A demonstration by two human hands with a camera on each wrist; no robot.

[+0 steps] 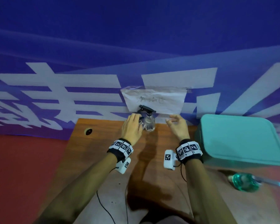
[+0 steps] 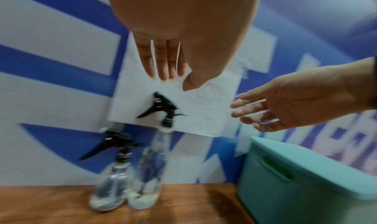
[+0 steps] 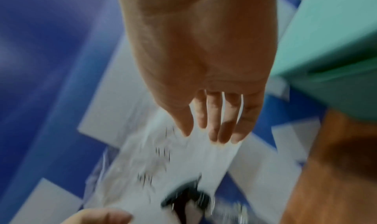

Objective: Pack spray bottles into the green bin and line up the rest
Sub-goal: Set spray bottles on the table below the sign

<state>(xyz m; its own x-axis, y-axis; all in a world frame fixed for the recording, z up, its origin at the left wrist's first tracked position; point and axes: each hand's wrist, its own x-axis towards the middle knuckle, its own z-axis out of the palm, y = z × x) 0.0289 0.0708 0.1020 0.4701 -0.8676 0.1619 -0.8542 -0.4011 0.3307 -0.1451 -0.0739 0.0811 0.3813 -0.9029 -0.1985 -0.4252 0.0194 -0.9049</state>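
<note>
Two clear spray bottles with black trigger heads stand side by side at the table's far edge against the wall, the shorter one (image 2: 114, 171) on the left and the taller one (image 2: 151, 163) (image 1: 149, 123) on the right. My left hand (image 1: 137, 120) (image 2: 173, 81) hovers just left of and above them, fingers straight, holding nothing. To the right of the bottles my right hand (image 1: 171, 120) (image 3: 208, 135) is spread open and empty. The green bin (image 1: 238, 139) (image 2: 306, 179) sits at the right with a flat top. A blurred black trigger (image 3: 187, 198) shows below my right fingers.
A greenish translucent bottle (image 1: 244, 181) lies on its side near the table's right front. The wooden table (image 1: 103, 159) has a cable hole (image 1: 88, 131) at its far left. A white paper note (image 1: 153, 99) is taped to the blue banner wall behind the bottles.
</note>
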